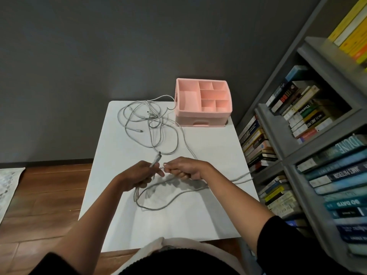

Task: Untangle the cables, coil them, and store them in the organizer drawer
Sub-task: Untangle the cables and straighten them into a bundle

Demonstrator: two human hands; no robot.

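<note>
A tangle of white cables (148, 124) lies at the far left of the white table (208, 147). My left hand (139, 175) is closed around one cable near its plug end (157, 157), which sticks up past the fingers. My right hand (184, 168) pinches the same cable a little to the right. Loose loops of that cable (158, 203) hang and lie under both hands, and a strand runs off the table's right edge. The pink organizer (203, 114) stands at the far right corner, its drawer closed.
A grey bookshelf (309, 147) packed with books stands close to the table's right side. A dark wall is behind the table, wooden floor to the left with a rug edge (10, 185) at far left.
</note>
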